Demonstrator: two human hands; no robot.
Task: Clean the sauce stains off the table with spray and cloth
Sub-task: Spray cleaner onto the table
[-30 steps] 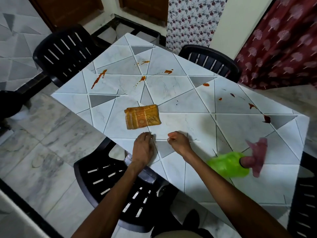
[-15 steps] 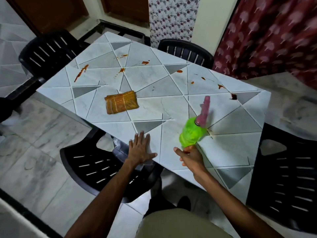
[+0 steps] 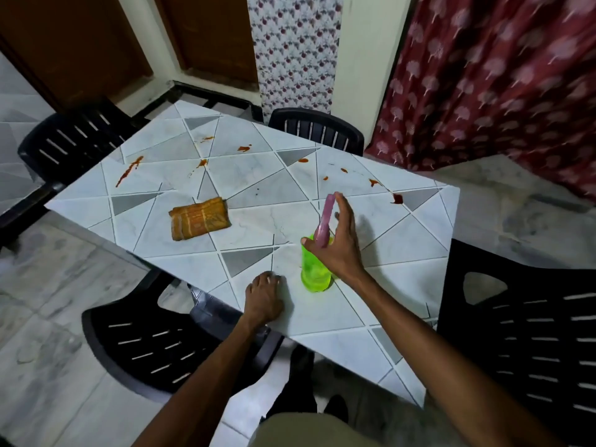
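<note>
A green spray bottle [image 3: 315, 275] with a pink spray head [image 3: 326, 217] stands upright near the front of the tiled table [image 3: 403, 240]. My right hand [image 3: 338, 250] is at its neck, thumb hooked round the front, fingers stretched up beside the pink head. My left hand [image 3: 264, 300] rests on the table by the front edge, holding nothing. A folded orange cloth [image 3: 200, 218] lies left of the bottle, untouched. Several red sauce stains mark the far half, among them a long streak [image 3: 129, 171] at the left and a dark blob [image 3: 397, 198] at the right.
Black plastic chairs surround the table: one at the near left [image 3: 151, 340], one at the right [image 3: 532, 337], one at the far side [image 3: 317, 130], one at the far left [image 3: 71, 146]. A dark red curtain [image 3: 500, 91] hangs behind on the right.
My right hand has risen from below the bottle to its neck. The left hand has stayed on the table edge. The view has shifted, and the bottle sits nearer the middle.
</note>
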